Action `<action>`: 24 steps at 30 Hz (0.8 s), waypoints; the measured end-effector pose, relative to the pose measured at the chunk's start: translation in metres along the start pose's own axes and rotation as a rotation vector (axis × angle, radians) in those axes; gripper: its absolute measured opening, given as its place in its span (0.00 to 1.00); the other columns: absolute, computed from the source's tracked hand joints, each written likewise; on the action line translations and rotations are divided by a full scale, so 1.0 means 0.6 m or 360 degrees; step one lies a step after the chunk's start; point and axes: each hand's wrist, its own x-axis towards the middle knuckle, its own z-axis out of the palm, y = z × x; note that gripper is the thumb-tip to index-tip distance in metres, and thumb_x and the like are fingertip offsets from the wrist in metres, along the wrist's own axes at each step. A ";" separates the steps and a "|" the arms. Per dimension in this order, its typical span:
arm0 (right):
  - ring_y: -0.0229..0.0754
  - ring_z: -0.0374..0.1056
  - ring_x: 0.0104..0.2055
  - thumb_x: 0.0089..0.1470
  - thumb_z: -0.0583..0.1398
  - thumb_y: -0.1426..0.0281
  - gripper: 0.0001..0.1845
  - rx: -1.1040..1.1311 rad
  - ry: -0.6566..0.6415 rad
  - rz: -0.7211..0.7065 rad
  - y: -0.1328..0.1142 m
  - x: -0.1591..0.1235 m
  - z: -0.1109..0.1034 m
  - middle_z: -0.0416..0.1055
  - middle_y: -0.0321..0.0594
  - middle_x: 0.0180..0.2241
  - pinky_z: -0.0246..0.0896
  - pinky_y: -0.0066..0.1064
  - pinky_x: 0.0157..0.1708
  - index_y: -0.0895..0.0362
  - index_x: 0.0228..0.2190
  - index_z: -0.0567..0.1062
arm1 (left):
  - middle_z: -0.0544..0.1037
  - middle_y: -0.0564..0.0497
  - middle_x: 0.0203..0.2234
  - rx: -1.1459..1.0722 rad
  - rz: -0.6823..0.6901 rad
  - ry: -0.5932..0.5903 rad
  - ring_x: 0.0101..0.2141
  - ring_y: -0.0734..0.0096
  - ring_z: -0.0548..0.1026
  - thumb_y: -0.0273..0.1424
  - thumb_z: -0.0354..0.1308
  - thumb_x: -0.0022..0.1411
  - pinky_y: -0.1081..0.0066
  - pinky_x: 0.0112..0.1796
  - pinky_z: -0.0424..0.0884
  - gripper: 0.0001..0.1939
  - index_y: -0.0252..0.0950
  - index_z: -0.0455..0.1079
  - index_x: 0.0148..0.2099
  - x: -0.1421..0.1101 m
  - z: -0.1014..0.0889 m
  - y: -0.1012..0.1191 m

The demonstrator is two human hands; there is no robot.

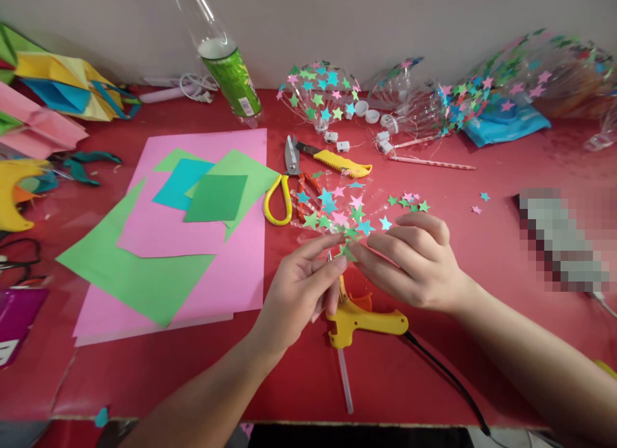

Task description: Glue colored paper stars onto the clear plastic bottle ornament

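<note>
A clear plastic piece cut into strips, dotted with pink, blue and green paper stars, lies before me. My left hand pinches its near edge between thumb and fingers. At the same spot, the fingertips of my right hand close on a small green paper star; the exact contact is partly hidden. Under my hands rests a yellow hot glue gun, a clear glue stick poking from its back. Several loose stars lie just beyond my right hand.
Scissors and a yellow utility knife lie beyond the plastic. Coloured paper sheets cover the left. Along the wall stand a green-labelled bottle and star-covered plastic pieces. A black cord trails toward the front edge.
</note>
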 end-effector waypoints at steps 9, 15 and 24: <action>0.39 0.57 0.39 0.52 0.64 0.71 0.09 -0.0036 -0.0023 0.0006 -0.002 0.000 -0.001 0.70 0.36 0.37 0.60 0.36 0.47 0.55 0.38 0.76 | 0.66 0.59 0.11 0.0029 0.0047 0.0098 0.11 0.83 0.56 0.38 0.57 0.64 0.82 0.11 0.50 0.18 0.36 0.72 0.54 0.001 -0.001 -0.004; 0.39 0.57 0.38 0.52 0.64 0.71 0.08 -0.0008 0.0006 -0.0056 -0.005 -0.001 -0.003 0.70 0.37 0.35 0.60 0.35 0.44 0.57 0.37 0.76 | 0.65 0.60 0.11 0.0015 0.0082 0.0193 0.11 0.83 0.57 0.37 0.57 0.64 0.83 0.11 0.50 0.17 0.37 0.72 0.53 0.000 -0.002 -0.001; 0.39 0.57 0.37 0.53 0.64 0.71 0.09 -0.0006 -0.0049 0.0076 -0.004 -0.002 0.000 0.71 0.36 0.34 0.59 0.35 0.43 0.55 0.39 0.75 | 0.64 0.60 0.09 -0.0083 -0.0001 0.0114 0.10 0.83 0.56 0.36 0.58 0.62 0.82 0.11 0.49 0.17 0.35 0.73 0.52 0.000 0.001 0.002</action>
